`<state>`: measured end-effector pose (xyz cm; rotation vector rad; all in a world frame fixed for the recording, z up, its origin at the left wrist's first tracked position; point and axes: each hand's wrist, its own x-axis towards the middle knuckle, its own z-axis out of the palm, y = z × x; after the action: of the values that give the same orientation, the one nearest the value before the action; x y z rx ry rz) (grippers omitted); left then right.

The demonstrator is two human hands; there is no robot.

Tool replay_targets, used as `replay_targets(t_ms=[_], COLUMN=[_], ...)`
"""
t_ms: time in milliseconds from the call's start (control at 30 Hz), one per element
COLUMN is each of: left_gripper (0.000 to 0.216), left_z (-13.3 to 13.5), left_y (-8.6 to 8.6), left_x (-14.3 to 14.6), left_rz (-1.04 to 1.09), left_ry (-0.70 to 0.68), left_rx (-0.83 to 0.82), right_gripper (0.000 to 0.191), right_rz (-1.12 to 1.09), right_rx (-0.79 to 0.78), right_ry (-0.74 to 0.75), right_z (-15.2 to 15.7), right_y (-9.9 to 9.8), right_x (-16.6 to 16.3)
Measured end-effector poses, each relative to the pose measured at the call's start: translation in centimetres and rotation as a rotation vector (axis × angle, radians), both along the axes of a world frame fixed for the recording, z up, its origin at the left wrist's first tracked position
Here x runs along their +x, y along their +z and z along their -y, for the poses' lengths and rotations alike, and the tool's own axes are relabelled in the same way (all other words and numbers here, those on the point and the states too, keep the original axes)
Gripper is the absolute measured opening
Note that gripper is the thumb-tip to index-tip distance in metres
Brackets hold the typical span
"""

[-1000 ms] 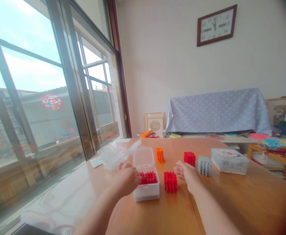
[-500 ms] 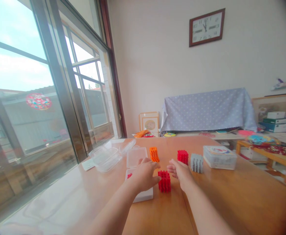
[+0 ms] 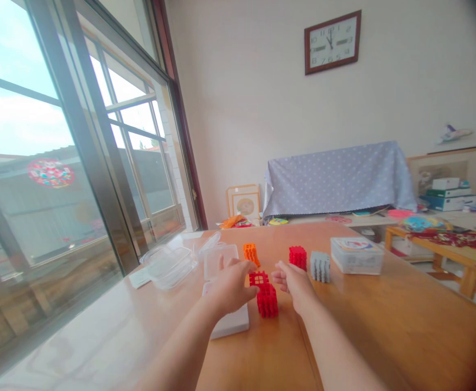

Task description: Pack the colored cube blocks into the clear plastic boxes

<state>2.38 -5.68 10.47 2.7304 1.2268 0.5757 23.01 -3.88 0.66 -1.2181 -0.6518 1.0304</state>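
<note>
My left hand (image 3: 235, 288) is closed, thumb and fingers around the edge of a flat red building piece (image 3: 259, 278) with a window-like grid. That piece sits at the back upper edge of a stack of red interlocking pieces (image 3: 267, 302); whether it touches the stack I cannot tell. My right hand (image 3: 293, 282) hovers just right of the stack, its fingers loosely bent and apart, with nothing visible in them. Under my left wrist lies a white plastic box (image 3: 232, 324) with its clear lid (image 3: 225, 255) raised; its inside is mostly hidden.
Beyond my hands stand an orange stack (image 3: 251, 254), another red stack (image 3: 298, 257) and a grey stack (image 3: 320, 266). A lidded clear box (image 3: 356, 255) is at the right, clear containers (image 3: 168, 266) at the left by the window. Everything rests on a wooden table (image 3: 368, 331).
A flat red piece now shows in my left hand by the red stack; it was not visible there before. The view has shifted slightly to the right. My right hand stays near the stack.
</note>
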Motion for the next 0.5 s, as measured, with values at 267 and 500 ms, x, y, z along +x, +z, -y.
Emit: replay_targets(t_ms=[267,500], left_gripper=[0.025,0.01], left_z=[0.3,1.9], left_y=[-0.3,-0.3], left_x=[-5.7,-5.6], left_rz=[0.091,0.055], left_ry=[0.19,0.15], left_rx=[0.055,-0.044], right_gripper=[0.043,0.045], right_rz=[0.024,0.04], right_rx=[0.001,-0.002], right_ry=[0.02,0.032], right_z=[0.0,0.1], right_y=[-0.3,-0.6], right_x=[0.0,0.1])
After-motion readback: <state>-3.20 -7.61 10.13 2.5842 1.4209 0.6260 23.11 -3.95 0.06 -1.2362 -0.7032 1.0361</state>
